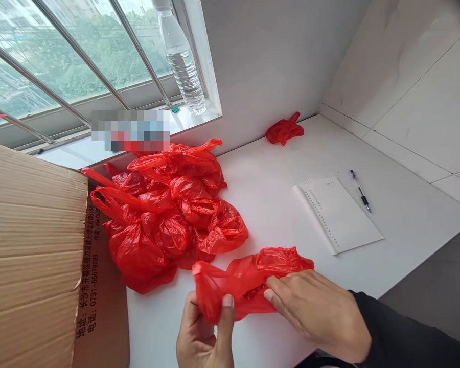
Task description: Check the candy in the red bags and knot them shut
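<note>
A thin red plastic bag is stretched between my two hands near the front of the white table. My left hand pinches its left end between thumb and fingers. On the right, my right hand presses thumb and fingertips together on the bag's crumpled side, where small dark bits show through a gap or fold. What these bits are, I cannot make out. Just behind lies a heap of knotted red plastic bags, their contents hidden.
A cardboard box stands at the left edge. On the white table lie a notebook, a pen and a single red bag by the wall. A water bottle stands on the windowsill beside a blurred-out patch.
</note>
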`<state>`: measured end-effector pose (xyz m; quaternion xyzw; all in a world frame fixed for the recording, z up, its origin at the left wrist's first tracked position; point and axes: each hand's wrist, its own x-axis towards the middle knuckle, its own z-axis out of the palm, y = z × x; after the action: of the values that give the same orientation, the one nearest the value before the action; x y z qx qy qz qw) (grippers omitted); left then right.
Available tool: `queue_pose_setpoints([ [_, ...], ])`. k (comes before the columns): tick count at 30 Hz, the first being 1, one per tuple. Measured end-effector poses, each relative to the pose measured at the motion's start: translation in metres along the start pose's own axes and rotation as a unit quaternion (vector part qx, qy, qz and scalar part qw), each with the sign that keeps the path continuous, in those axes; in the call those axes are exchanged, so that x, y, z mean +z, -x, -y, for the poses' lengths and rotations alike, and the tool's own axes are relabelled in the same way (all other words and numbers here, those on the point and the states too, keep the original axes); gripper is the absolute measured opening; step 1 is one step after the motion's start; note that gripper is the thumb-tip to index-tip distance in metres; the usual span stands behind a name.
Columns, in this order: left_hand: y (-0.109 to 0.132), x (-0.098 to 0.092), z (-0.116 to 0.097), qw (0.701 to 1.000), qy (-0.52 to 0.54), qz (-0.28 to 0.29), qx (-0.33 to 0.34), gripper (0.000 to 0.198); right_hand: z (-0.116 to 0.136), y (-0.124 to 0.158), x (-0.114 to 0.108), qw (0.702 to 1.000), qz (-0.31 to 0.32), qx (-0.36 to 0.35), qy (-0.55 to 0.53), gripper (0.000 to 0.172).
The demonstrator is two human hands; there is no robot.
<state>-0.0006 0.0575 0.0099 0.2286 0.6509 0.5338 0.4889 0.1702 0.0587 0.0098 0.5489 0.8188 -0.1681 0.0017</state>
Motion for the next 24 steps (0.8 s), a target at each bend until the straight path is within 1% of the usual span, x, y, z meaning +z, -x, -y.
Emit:
queue_pose_setpoints([
  [3,-0.002,-0.009,0.009,0.999,-0.015,0.042,0.026,0.029,-0.004,-0.006,0.009,0.998,0.051,0.042,0.020,0.028],
  [4,-0.004,-0.012,0.012,0.998,-0.016,0.054,0.031,0.026,-0.005,-0.008,0.010,0.996,0.064,0.056,0.023,0.028],
  [6,-0.006,-0.018,0.014,0.996,-0.008,0.087,0.030,0.024,-0.007,-0.013,0.007,0.995,0.071,0.067,0.028,0.034],
  [7,-0.007,-0.019,0.013,0.995,-0.001,0.097,0.023,0.026,-0.008,-0.014,0.006,0.995,0.067,0.062,0.029,0.035],
  [9,-0.005,-0.017,0.009,0.995,0.002,0.098,0.007,0.029,-0.009,-0.017,0.004,0.997,0.061,0.036,0.028,0.030],
  [11,-0.001,-0.011,0.002,0.995,-0.019,0.099,0.003,0.033,-0.011,-0.020,0.005,0.996,0.082,0.004,0.038,0.022],
  [13,0.004,-0.005,-0.004,0.992,-0.045,0.114,0.014,0.036,-0.013,-0.023,0.008,0.992,0.118,-0.015,0.052,0.016],
  [15,0.005,-0.002,-0.006,0.991,-0.050,0.115,0.040,0.032,-0.015,-0.028,0.012,0.988,0.142,-0.018,0.057,0.018],
  [18,0.001,-0.004,-0.003,0.987,-0.055,0.089,0.121,0.019,-0.016,-0.034,0.015,0.989,0.142,-0.009,0.052,0.017],
  [20,-0.004,-0.009,0.001,0.979,-0.059,0.103,0.163,0.015,-0.016,-0.037,0.014,0.990,0.132,-0.002,0.046,0.016],
  [22,-0.008,-0.013,0.004,0.973,-0.062,0.125,0.181,0.016,-0.015,-0.038,0.012,0.992,0.122,0.002,0.036,0.016],
  [24,-0.009,-0.016,0.006,0.969,-0.078,0.122,0.202,0.015,-0.016,-0.038,0.013,0.993,0.115,0.000,0.024,0.017],
])
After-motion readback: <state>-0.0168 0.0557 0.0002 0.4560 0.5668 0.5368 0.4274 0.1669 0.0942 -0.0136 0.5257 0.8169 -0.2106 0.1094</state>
